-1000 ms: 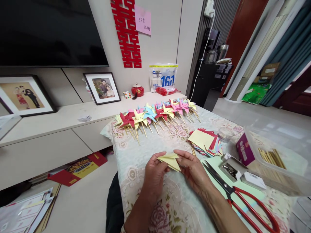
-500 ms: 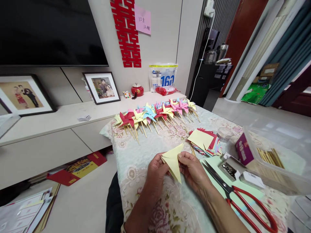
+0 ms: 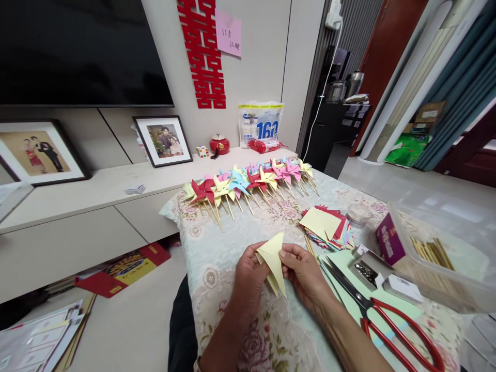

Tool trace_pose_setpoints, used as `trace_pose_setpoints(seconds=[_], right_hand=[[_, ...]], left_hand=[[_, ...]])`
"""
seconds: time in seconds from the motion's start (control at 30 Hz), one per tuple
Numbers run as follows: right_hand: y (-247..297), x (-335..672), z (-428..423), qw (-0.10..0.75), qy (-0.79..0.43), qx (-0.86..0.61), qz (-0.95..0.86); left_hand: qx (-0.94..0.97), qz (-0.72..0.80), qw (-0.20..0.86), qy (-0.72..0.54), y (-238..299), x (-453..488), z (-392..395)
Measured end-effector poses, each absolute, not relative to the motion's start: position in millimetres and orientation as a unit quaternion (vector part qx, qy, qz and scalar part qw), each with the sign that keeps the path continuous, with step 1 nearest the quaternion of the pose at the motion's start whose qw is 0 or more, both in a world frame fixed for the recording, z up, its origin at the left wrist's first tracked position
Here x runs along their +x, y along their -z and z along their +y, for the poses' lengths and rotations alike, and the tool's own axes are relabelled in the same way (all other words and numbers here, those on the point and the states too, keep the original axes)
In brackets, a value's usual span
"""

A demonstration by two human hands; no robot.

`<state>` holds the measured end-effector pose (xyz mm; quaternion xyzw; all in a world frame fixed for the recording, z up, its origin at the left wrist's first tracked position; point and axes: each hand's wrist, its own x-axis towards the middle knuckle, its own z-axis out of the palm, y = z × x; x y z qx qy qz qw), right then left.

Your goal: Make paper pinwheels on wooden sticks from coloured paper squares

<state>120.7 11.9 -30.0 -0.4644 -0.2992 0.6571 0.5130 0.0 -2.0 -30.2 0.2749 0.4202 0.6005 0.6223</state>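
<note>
Paper [image 3: 275, 257], pale yellow, cut and folded, is held over a cloth-covered desk [image 3: 217, 245]. The person's left hand [image 3: 250, 274] pinches its left side between thumb and fingers; the right hand [image 3: 304, 268] pinches its right edge. Pinwheels [image 3: 238, 183] on sticks lie beyond, red-handled scissors [image 3: 364, 302] to the right.

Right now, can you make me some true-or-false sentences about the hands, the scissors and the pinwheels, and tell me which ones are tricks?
1. The left hand and the right hand both hold the yellow paper. True.
2. The scissors lie to the right of the right hand. True.
3. The scissors are completely blue. False: the handles are red.
4. The pinwheels are on the flowery tablecloth. True.
5. Every pinwheel is red. False: there are yellow, blue and pink ones too.
</note>
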Motion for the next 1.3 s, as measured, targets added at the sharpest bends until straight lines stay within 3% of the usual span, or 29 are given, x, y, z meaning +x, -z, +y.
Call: trace_pose_setpoints(seconds=[0.2,0.47,0.77,1.17,1.3], right_hand=[[28.9,119.9,9.0,0.555,-0.499,-0.528,-0.405],[25.9,119.4,2.2,0.478,-0.386,-0.509,-0.602],[35.0,121.3,7.8,0.533,-0.452,-0.532,-0.479],[35.6,131.2,9.7,0.545,-0.374,-0.536,-0.526],[36.1,131.5,11.3,0.539,-0.437,-0.501,-0.517]], left_hand=[[0.286,0.493,0.537,-0.622,35.4,-4.6,2.0],[0.322,0.545,0.468,-0.617,37.6,-8.9,5.0],[0.308,0.482,0.549,-0.61,39.5,-6.6,1.2],[0.259,0.395,0.635,-0.611,34.3,-7.8,-2.0],[0.251,0.347,0.68,-0.595,31.4,-11.0,-2.2]])
